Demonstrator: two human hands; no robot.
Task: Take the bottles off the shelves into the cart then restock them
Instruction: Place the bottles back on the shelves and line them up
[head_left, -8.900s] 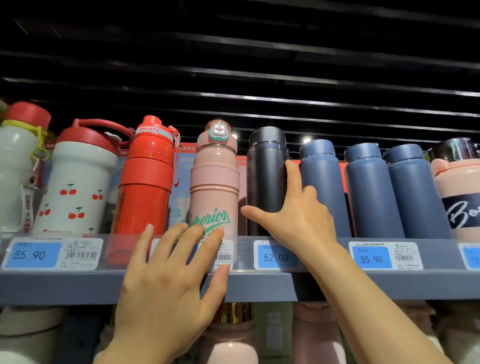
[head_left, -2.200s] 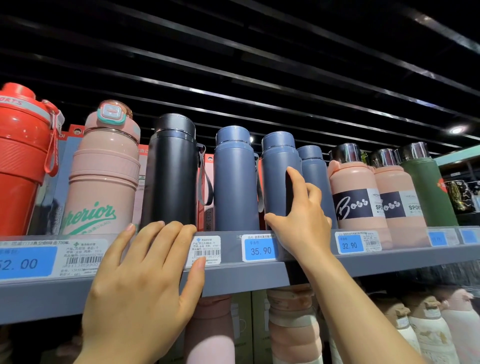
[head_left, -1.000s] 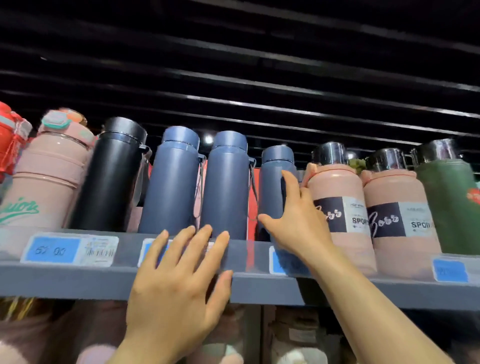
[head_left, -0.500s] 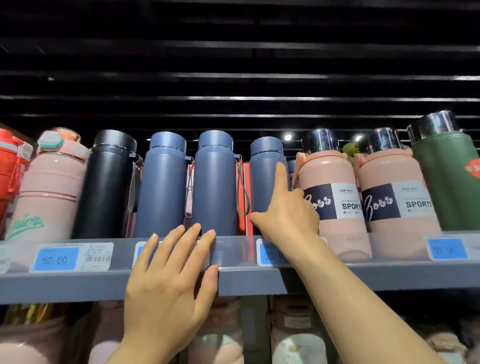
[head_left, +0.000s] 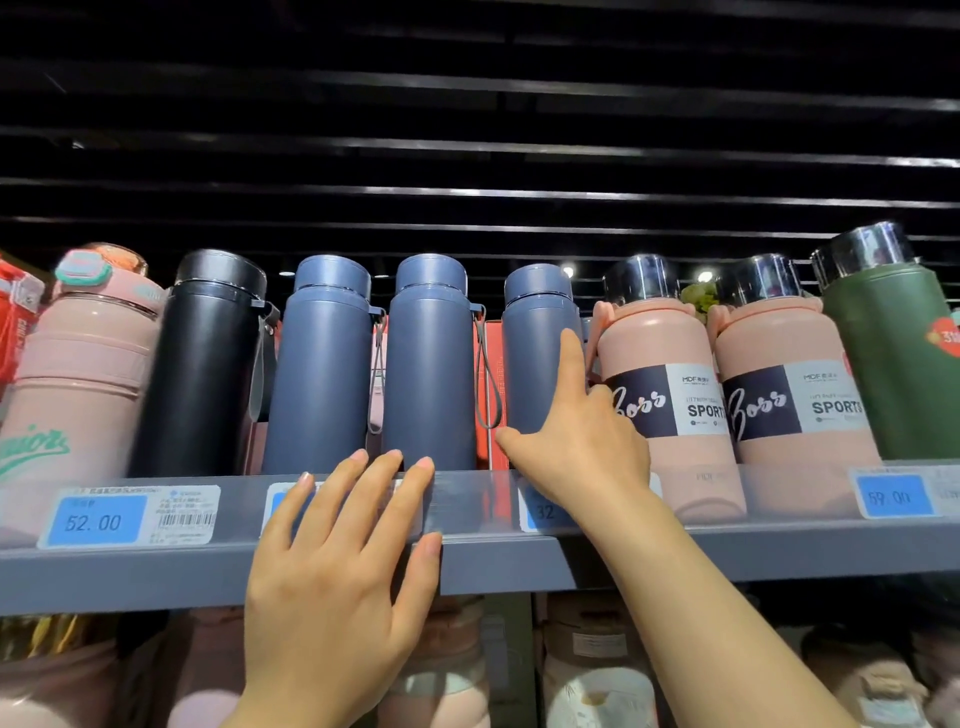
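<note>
Your right hand cups the third blue bottle on the shelf, thumb and forefinger spread wide around it. Its strapped blue neighbour stands just left of your thumb and the pink bottle touches your knuckles, so a careless pull could topple either. Your left hand rests flat on the shelf edge, holding nothing.

Dim overhead, soft blur at edges
</note>
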